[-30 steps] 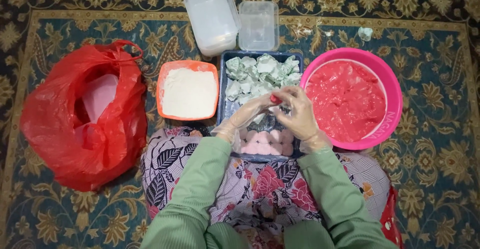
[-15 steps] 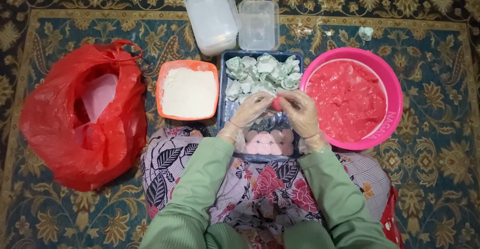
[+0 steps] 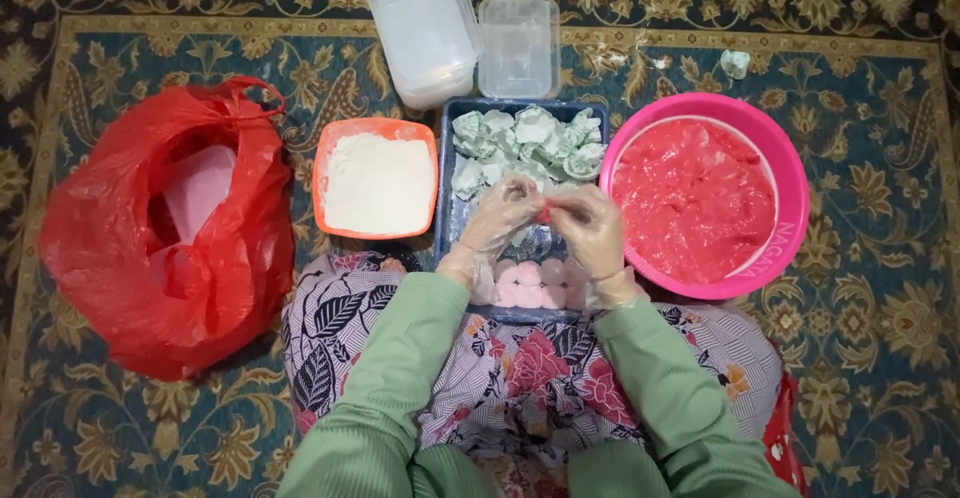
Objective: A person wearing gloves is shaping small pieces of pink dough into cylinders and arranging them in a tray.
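Both hands, in thin clear gloves, meet over the blue tray (image 3: 447,220): the left hand (image 3: 500,216) and right hand (image 3: 590,226) pinch a small lump of red dough (image 3: 545,214) between their fingertips, fingers curled close around it. Pale green wrapped pieces (image 3: 525,143) fill the tray's far end, pink balls (image 3: 535,283) the near end. The pink basin of red dough (image 3: 700,198) sits just right, the orange tub of white flour (image 3: 377,183) just left. Shaping well probably means light, even pressure, working over the tray.
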